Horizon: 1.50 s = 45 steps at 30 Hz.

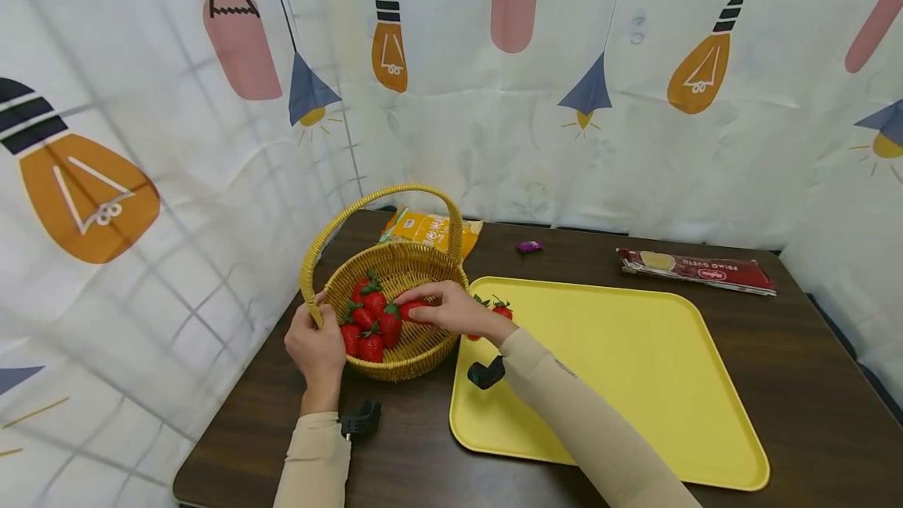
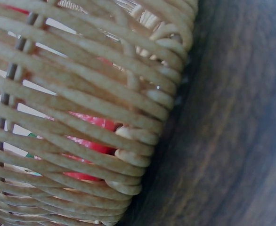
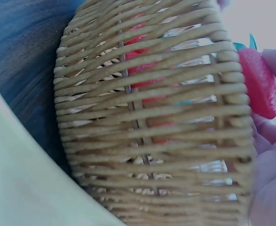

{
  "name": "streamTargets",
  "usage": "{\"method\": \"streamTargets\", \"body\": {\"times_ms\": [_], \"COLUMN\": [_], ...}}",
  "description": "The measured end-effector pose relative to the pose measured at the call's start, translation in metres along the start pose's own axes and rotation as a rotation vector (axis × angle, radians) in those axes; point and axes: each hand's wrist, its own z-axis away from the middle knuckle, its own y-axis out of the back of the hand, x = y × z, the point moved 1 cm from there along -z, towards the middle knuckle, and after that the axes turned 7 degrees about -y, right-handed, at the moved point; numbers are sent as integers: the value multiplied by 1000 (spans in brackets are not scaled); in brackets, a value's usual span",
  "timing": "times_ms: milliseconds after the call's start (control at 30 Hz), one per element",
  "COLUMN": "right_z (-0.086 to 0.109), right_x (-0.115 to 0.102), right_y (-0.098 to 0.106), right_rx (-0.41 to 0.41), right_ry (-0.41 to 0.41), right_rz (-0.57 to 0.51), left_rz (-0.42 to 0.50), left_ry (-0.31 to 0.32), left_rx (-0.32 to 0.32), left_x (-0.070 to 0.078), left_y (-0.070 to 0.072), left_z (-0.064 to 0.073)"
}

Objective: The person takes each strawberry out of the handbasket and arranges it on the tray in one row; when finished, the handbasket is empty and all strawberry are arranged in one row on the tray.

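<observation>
A yellow wicker basket with a tall arched handle stands on the table, and several red strawberries with green leaves lie in its left half. My left hand grips the basket's left side at the foot of the handle. Over the right part of the basket, my right hand pinches one strawberry between thumb and fingers. In the right wrist view that strawberry shows just beyond the woven rim. Two more strawberries lie on the yellow tray, partly hidden by the right hand and wrist.
An orange snack packet lies behind the basket. At the table's back are a small purple wrapped candy and a long red packet. A patterned curtain hangs behind the dark wooden table.
</observation>
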Motion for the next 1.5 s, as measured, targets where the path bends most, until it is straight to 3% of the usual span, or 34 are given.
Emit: {"method": "streamTargets", "body": {"times_ms": [300,467,600,733,933,1100,1200,1500], "right_z": [38,55,67,76,88,90,93,107], "right_x": [-20,-14,-6,0,18,52,70,93], "right_y": [14,21,28,36,48,58,63,75], "right_rx": [79,137,240,372,490,561,577,598], "right_ry": [-3,4,7,-19,-53,-47,-49,-63], "right_rz": [-131,-203,-210,-137,-107,-144,-160,-197], "left_rz": [2,2,-4,-3,-1,1,0,0], "left_ry": [10,14,12,10,12,10,10,4], "left_rx": [-4,-10,-10,-9,-12,-17,-17,-13], "left_x": [-2,-2,-2,-1,-2,-3,-3,-4], "left_y": [-1,-1,-1,-1,-1,-1,-1,-2], "left_z": [0,1,0,0,0,1,1,1]}}
